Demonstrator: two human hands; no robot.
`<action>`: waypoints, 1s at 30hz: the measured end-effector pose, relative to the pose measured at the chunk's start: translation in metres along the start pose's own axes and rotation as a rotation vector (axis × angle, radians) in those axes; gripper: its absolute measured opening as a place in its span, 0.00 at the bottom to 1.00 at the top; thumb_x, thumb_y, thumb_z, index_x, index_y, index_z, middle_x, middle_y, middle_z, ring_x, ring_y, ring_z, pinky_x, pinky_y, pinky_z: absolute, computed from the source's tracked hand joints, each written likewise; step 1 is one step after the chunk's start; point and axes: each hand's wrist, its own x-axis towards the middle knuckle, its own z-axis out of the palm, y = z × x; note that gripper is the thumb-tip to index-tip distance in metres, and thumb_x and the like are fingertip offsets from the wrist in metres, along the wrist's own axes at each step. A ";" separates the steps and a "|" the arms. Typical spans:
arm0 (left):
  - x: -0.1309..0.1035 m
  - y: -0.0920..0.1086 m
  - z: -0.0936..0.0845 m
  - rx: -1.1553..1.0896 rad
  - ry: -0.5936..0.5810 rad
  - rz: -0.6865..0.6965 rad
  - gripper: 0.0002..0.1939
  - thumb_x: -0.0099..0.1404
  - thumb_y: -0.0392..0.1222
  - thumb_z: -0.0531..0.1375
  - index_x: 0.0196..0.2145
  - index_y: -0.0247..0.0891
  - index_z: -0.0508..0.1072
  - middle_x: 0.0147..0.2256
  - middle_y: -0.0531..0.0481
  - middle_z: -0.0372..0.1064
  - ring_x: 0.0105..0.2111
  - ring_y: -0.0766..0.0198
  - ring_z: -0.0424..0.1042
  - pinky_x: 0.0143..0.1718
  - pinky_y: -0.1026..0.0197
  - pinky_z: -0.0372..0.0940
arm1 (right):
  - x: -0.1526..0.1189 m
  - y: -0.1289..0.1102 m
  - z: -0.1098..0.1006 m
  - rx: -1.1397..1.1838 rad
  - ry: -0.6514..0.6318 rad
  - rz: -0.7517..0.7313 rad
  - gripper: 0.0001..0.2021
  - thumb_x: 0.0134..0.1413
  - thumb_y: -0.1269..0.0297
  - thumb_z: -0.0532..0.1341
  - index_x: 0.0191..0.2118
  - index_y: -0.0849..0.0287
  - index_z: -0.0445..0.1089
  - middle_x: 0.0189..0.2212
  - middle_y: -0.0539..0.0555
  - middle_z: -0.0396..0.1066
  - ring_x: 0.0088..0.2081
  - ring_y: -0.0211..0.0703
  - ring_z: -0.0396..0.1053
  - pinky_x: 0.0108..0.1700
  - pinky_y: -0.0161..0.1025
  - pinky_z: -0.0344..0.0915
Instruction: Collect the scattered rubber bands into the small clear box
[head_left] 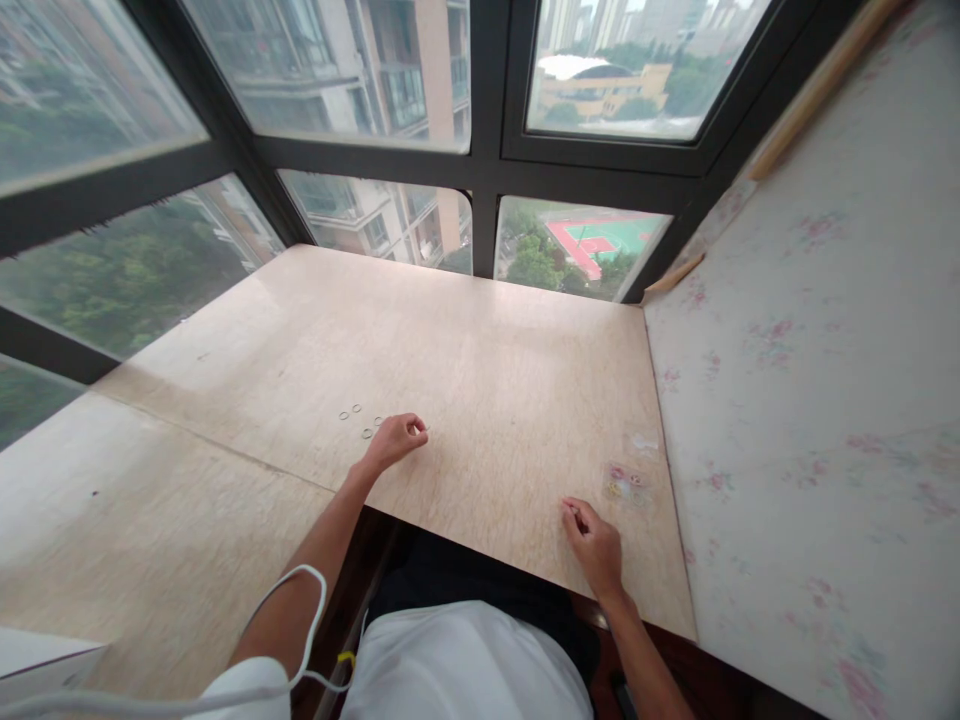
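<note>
My left hand (394,442) is over the tabletop, thumb and forefinger pinched together at a tiny thin thing that I cannot make out. Beside its knuckles lie several small thin rings (367,434), flat on the surface, one partly behind the hand. Near the front edge, my right hand (592,540) is closed in a pinch too. Whatever is between those fingertips is too small to name. Just beyond the right hand sits a small clear plastic box (628,483) with red and yellow little pieces in it.
The pale marble-like top (480,370) runs back to dark-framed windows (486,235). A flowered wall (780,400) borders it on the right. A small clear plastic piece (643,442) lies behind the box. A white cable (315,610) loops by my left arm, near a white box (45,655).
</note>
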 end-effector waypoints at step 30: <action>-0.009 0.293 0.168 0.117 -0.389 0.661 0.10 0.58 0.40 0.57 0.35 0.40 0.77 0.32 0.48 0.74 0.32 0.60 0.72 0.34 0.62 0.64 | 0.005 0.005 0.001 -0.007 0.002 0.009 0.10 0.54 0.66 0.55 0.23 0.59 0.66 0.17 0.49 0.68 0.19 0.37 0.64 0.25 0.34 0.48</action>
